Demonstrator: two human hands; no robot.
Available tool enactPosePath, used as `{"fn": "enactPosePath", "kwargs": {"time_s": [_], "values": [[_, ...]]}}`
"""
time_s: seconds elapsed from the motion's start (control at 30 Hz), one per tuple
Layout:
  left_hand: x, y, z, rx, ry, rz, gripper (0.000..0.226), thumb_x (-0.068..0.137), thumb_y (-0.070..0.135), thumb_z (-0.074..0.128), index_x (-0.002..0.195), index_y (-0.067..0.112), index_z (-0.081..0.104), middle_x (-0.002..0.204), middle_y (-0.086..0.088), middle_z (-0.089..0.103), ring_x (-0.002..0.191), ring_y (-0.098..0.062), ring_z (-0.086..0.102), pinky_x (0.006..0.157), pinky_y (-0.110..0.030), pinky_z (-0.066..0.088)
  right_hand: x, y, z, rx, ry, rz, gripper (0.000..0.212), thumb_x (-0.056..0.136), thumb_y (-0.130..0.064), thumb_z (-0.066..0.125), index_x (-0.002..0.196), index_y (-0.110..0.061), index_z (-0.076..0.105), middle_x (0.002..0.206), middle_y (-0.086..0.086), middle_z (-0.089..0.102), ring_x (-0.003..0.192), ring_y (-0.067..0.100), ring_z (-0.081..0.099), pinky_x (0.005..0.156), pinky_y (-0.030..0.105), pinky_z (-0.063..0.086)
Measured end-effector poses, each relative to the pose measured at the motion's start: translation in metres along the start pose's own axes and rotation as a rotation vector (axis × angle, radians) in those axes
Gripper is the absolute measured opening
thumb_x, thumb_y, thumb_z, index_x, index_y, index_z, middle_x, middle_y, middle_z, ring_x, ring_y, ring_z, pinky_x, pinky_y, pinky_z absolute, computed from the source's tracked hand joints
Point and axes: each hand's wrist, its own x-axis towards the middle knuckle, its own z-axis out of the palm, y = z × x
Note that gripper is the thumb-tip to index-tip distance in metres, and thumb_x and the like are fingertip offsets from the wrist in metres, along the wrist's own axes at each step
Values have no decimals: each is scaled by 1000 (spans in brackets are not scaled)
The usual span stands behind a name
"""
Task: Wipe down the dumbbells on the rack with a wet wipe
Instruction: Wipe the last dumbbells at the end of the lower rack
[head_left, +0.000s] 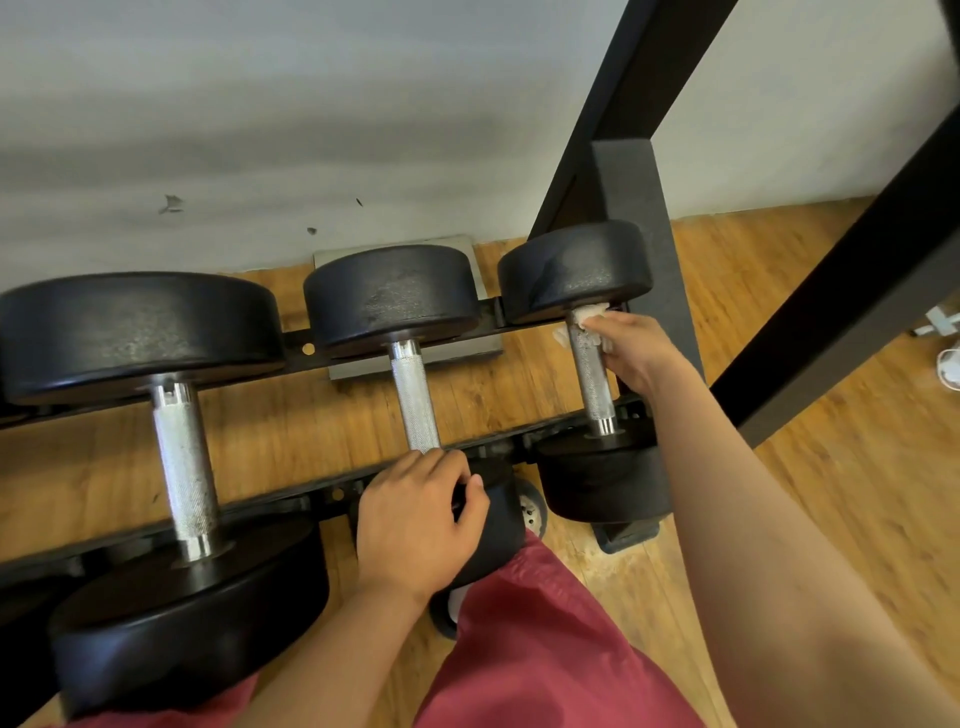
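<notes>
**Wipe at the far end of the right handle, stroke runs toward the body**

While the right hand (631, 353) presses the wipe (584, 318) against the right dumbbell (576, 270), the relation that matters is the line of that dumbbell's handle (592, 379). It runs from the far head by the wall down to the near head (602, 483), slanting slightly to the right as it nears the person. The wipe sits at the far end of it, bunched where the handle meets the far head, with the fingers closed around wipe and bar together.

So the bare knurled length lies nearer the person than the hand. My judgement is that the coming stroke has to be a pull along this axis, toward the near head, not a sideways pass.

The left hand (421, 514) is curled over the near head of the middle dumbbell (395, 296), fingers bent on its rim; it holds no wipe. It seems only to steady. The right hand is plainly the nearer one to the work, and the rack (311, 348) rail crosses under the handles at right angles.
</notes>
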Motion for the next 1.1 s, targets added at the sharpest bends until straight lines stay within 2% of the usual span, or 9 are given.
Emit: {"fn": "enactPosePath", "kwargs": {"time_s": [0.1,0.23,0.37,0.53,0.7,0.77,0.93,1.03,1.1], "values": [[0,0,-1,1,-5,1,26,86,36,42,69,23,56,64,12,56,61,-11,55,54,-22,31,1,0,-2,1,19,-11,49,86,-8,71,130,4,54,123,19,63,103,23,65,90,34,55],[0,0,1,12,10,-3,26,86,35,42,68,22,57,63,11,55,61,-12,56,52,-24,33,3,8,-6,138,80,-31,43,90,-5,65,131,-2,52,115,13,63,90,14,64,71,24,54],[0,0,1,12,12,0,26,86,35,42,68,22,57,63,11,55,61,-13,55,53,-24,32,1,11,-8,-13,-78,3,39,93,-10,60,131,0,55,107,11,69,92,16,68,75,26,54],[0,1,-1,12,10,-2,26,85,35,42,68,23,57,63,11,55,61,-13,56,53,-23,32,-1,15,-21,-62,-17,-53,29,91,-6,62,120,-1,63,105,10,69,102,20,66,83,27,53],[0,1,-1,15,22,14,26,85,35,42,68,22,57,62,11,56,60,-13,56,53,-22,30,-10,14,-17,-109,-195,-19,13,96,-7,55,104,-13,65,106,7,68,102,18,65,82,26,51],[0,2,-2,15,16,12,25,84,35,42,68,23,57,62,11,55,60,-13,56,53,-22,30,-11,15,-20,-124,-190,-31,12,95,-8,58,101,-14,65,105,6,68,98,15,66,80,24,52],[1,2,-2,17,21,5,26,84,35,42,68,22,57,63,11,56,60,-13,56,53,-22,31,-4,22,-39,-165,-186,-33,11,89,-6,65,97,-12,70,103,7,70,104,20,64,99,36,49],[0,1,-2,8,6,7,27,85,35,41,68,22,58,63,10,57,61,-14,57,52,-24,34,-4,17,-37,-262,-225,-48,17,88,-10,68,104,-13,71,114,8,69,109,19,63,99,35,49],[0,2,-2,3,-7,6,27,85,35,41,68,22,58,64,10,57,62,-14,57,51,-25,35,-7,19,-42,-291,-196,-59,13,89,-3,65,98,-11,70,102,8,69,97,16,64,91,29,54]]}}
